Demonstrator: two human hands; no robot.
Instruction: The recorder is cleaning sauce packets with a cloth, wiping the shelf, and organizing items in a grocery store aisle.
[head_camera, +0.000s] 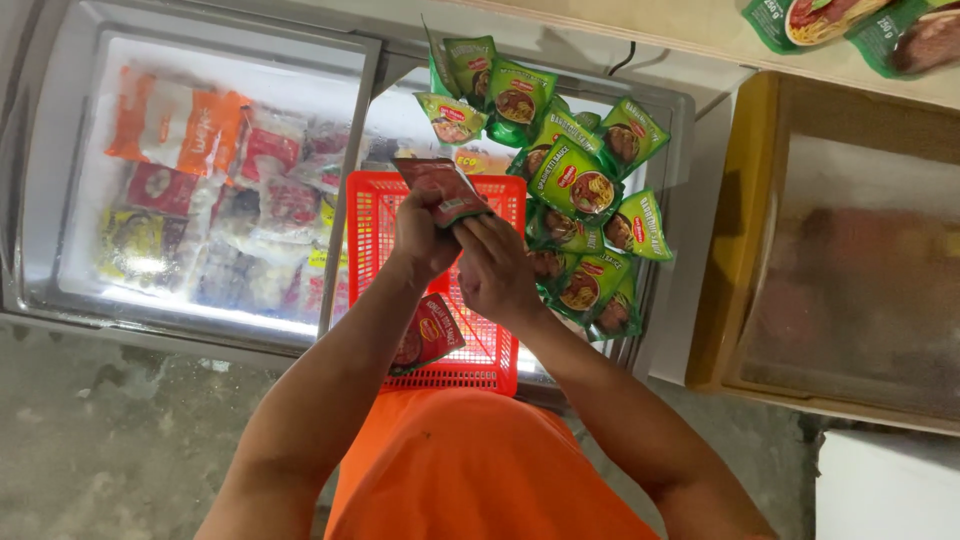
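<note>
Seen from above, a chest freezer (60, 290) with sliding glass lids fills the left of the frame, its lit compartment packed with frosted bags of frozen food (215, 200) in orange, red and clear wrappers. Toward the middle, a red plastic basket (375, 215) sits on the freezer's top, and a red sauce pouch (428, 335) lies in it near its front edge, partly hidden by the person's left forearm. Above the basket, the left hand (422, 238) and the right hand (495, 270) meet around a second red pouch (440, 188), both with fingers closed on its lower end so that it stands up between them, over the basket's far half. Just to the right, a heap of green sauce pouches (575, 180) spreads across the freezer's right lid, touching the basket's right side. Further right stands a yellow-framed cabinet (735, 230) with a fogged glass top, and in the upper right corner more green packets (810, 20) rest on a pale counter. An orange shirt (470, 470) fills the bottom centre, above a grey concrete floor (110, 440).
</note>
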